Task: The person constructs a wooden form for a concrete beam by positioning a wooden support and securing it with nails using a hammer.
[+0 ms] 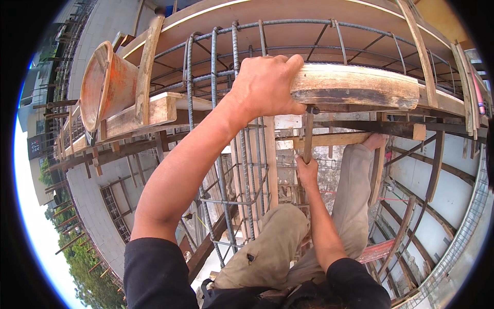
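Observation:
My left hand [265, 80] grips the left end of a pale, weathered timber board [355, 85], fingers over its top edge and thumb toward the underside. Below the board, my right hand [307, 169] is closed on a hammer [309, 135], held upright by its wooden handle, with the dark head right at the board's lower edge. Vertical rebar bars [214, 144] stand just left of both hands, and more rebar [278, 23] runs behind the board. My legs are below, one bare foot [375, 140] by a horizontal timber.
An orange, stained bucket [100, 82] sits at the left on timber formwork [159, 110]. Wooden props and battens [435, 165] surround me. There is a drop beneath, with scaffold timbers and pale surfaces far down, and trees [87, 262] at lower left.

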Demonstrator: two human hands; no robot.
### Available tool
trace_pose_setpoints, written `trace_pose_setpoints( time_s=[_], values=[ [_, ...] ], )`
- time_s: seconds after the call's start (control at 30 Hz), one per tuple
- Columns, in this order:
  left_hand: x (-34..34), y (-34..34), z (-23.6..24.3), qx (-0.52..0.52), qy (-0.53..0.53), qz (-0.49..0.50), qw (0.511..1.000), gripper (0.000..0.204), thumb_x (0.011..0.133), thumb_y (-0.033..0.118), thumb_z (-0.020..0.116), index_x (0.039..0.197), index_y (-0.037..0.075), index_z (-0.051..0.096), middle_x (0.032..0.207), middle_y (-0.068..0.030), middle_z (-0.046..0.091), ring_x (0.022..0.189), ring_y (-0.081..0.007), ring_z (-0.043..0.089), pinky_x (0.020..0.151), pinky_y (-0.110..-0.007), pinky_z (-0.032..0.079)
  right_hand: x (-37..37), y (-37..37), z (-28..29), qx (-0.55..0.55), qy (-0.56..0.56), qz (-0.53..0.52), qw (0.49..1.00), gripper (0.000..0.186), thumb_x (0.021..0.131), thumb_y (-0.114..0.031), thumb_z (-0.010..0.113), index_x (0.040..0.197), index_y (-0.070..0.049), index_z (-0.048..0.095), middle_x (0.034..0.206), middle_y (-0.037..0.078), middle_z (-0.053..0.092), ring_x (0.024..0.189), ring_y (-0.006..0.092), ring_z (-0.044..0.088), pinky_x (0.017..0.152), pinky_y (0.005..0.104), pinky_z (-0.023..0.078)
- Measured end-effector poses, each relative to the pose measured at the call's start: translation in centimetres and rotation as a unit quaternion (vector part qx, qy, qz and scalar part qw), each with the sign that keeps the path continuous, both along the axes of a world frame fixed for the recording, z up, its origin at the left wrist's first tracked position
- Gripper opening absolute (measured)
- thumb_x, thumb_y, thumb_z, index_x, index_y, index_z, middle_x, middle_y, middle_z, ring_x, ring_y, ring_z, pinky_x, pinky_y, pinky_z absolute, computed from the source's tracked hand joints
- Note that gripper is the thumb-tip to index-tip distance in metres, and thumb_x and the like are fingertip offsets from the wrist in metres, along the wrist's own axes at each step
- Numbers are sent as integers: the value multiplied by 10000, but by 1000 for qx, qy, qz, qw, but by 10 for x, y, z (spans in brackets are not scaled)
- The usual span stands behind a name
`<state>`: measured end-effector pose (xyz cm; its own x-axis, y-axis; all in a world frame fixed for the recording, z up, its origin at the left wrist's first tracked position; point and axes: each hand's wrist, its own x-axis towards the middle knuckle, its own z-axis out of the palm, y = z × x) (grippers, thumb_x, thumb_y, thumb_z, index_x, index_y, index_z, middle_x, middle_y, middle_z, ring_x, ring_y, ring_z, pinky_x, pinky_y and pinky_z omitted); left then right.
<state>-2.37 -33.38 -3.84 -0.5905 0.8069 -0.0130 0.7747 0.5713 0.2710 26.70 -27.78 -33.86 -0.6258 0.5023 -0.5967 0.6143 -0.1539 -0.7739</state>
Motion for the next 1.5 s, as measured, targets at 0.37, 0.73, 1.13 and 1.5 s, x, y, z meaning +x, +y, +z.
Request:
trace_pose_setpoints(
  time_s=[0.37, 0.73, 1.13, 1.5],
  values=[
    [1, -1, 1, 0, -2, -9, 1000, 648, 630, 452, 831, 1063, 38, 585, 884, -156, 700, 817, -364, 710, 725, -465, 561, 1, 0, -16, -43, -43, 16, 998, 287, 913, -272, 743, 883, 4, 673, 703, 29, 617, 634, 142, 567, 614, 370, 469],
    [-1, 4, -5, 34, 2, -17, 999, 637, 657, 462, 838, 1076, 40, 611, 893, -145, 711, 888, -349, 718, 896, -471, 543, 15, 6, -23, 25, 45, 1, 999, 230, 956, -197, 724, 834, -23, 637, 612, -12, 540, 454, 96, 456, 435, 296, 376],
    [60, -140, -28, 39, 64, 213, 974, 706, 836, 620, 713, 1295, 87, 649, 1186, -181, 669, 1244, -331, 592, 1160, -659, 257, 101, 47, 51, 34, -91, -51, 994, 215, 957, -158, 733, 839, -60, 584, 574, -32, 497, 433, 69, 443, 397, 268, 351],
    [55, -141, -47, 40, 17, 205, 978, 566, 781, 708, 694, 741, 147, 637, 585, -5, 434, 550, -201, 491, 1074, -648, 360, 72, 35, 33, 103, -191, 82, 973, 306, 859, -272, 810, 910, 14, 715, 659, 74, 645, 591, 211, 631, 606, 392, 515]
  ],
)
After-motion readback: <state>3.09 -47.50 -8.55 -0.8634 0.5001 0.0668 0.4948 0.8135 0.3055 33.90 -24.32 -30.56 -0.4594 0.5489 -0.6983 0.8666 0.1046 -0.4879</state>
